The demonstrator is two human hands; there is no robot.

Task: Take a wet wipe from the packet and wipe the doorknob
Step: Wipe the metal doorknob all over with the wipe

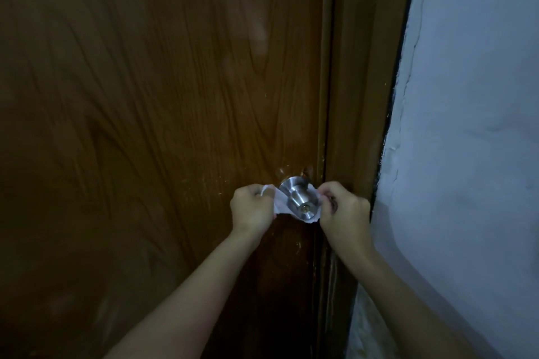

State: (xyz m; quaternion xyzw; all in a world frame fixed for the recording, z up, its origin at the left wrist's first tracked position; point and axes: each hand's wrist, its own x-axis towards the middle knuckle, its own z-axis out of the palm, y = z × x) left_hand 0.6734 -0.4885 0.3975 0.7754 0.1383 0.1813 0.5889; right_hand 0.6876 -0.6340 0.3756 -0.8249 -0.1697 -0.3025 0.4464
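white wet wipe (280, 203) loops behind the round silver metal doorknob (300, 201). my left hand (252, 207) and right hand (344, 210) each clench one end.

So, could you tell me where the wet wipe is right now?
In the head view, the wet wipe loops behind and under the doorknob, its ends gripped by the left hand and right hand.

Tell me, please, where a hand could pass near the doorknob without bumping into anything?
Free: the bare door face above the doorknob and left of the left hand. Crowded: both sides of the knob, where the left hand and right hand pull the wipe under it, and the narrow strip toward the door frame.
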